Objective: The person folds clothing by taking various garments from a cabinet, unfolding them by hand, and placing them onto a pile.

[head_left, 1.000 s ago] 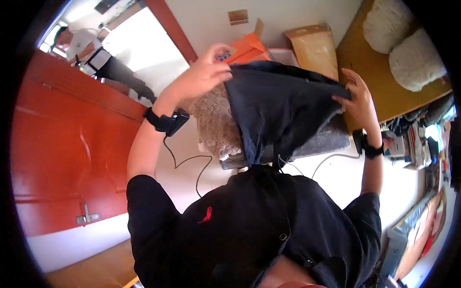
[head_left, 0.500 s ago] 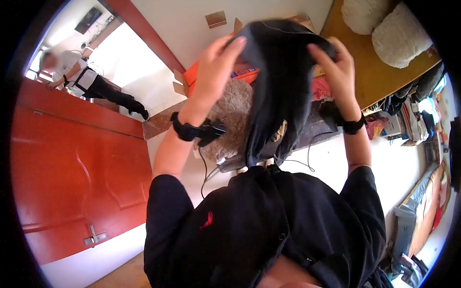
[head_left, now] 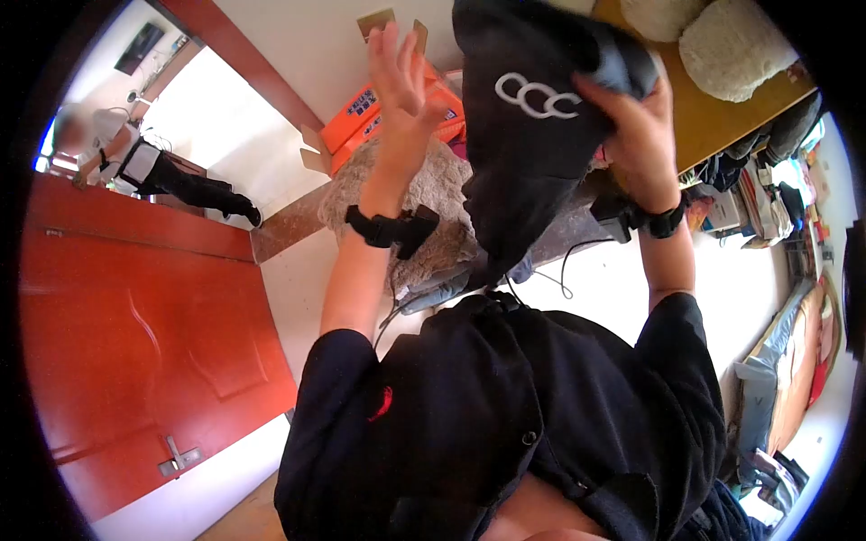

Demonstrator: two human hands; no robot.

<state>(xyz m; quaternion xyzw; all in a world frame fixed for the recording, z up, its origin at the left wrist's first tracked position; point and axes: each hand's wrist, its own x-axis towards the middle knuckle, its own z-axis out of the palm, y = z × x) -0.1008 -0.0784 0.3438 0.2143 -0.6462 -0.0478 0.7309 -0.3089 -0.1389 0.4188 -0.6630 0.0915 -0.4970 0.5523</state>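
A black cloth garment (head_left: pixel 532 135) with white ring-shaped marks hangs in front of me, its lower end narrowing towards my chest. At its right edge my right hand (head_left: pixel 642 135) grips the fabric between thumb and fingers. My left hand (head_left: pixel 403 104) is raised to the left of the garment, apart from it, with its fingers spread and nothing held. Black straps with small devices are on both wrists. Behind my left forearm is a grey-brown fluffy item (head_left: pixel 442 194).
An orange box (head_left: pixel 352 126) with open cardboard flaps lies behind my left hand. White fluffy cushions (head_left: pixel 735 50) rest on a wooden surface (head_left: pixel 713 122) at the upper right. A red door (head_left: pixel 153 334) is at left; another person (head_left: pixel 117 153) stands beyond the doorway. Cables hang near my waist.
My left hand has let go of the garment and opened beside it. The garment has turned, showing the white marks, and hangs from my right hand.
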